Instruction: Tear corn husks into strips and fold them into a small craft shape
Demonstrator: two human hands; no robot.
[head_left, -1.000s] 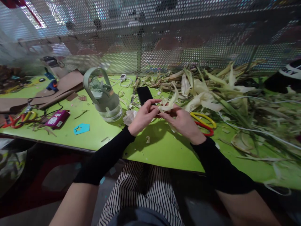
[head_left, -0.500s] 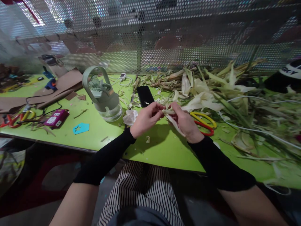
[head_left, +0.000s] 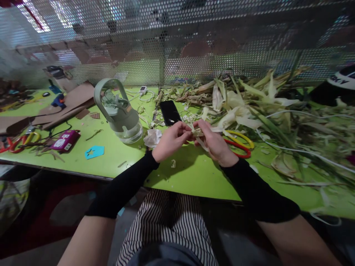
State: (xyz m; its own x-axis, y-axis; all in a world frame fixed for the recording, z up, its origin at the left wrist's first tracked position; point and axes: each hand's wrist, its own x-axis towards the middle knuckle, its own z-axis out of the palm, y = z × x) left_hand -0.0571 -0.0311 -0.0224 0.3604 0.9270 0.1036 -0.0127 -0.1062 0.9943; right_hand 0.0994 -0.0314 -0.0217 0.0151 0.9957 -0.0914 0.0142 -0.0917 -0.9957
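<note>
Between my fingertips, over the green table (head_left: 191, 175), is a pale strip of corn husk (head_left: 204, 143). My left hand (head_left: 172, 140) pinches its left end, thumb against the fingers. My right hand (head_left: 217, 145) is closed on it from the other side, and a loose end hangs below the palm. Just right of that hand lie scissors (head_left: 241, 142) with one yellow and one red handle. A black phone (head_left: 169, 112) lies flat beyond my left hand. Beside the left wrist sits a crumpled white tissue (head_left: 152, 137).
A pale green water bottle (head_left: 122, 118) stands to the left. Corn husks (head_left: 235, 107) are heaped at the right, with a white cable (head_left: 291, 149) across them. A purple box (head_left: 66, 140), a blue card tag (head_left: 94, 152) and brown paper (head_left: 77, 98) lie left. A perforated metal screen (head_left: 172, 44) closes the back.
My right hand has turned slightly, and its fingers have shifted over the husk strip. The strip's hanging end shows less below the hand. The whole view has moved a little.
</note>
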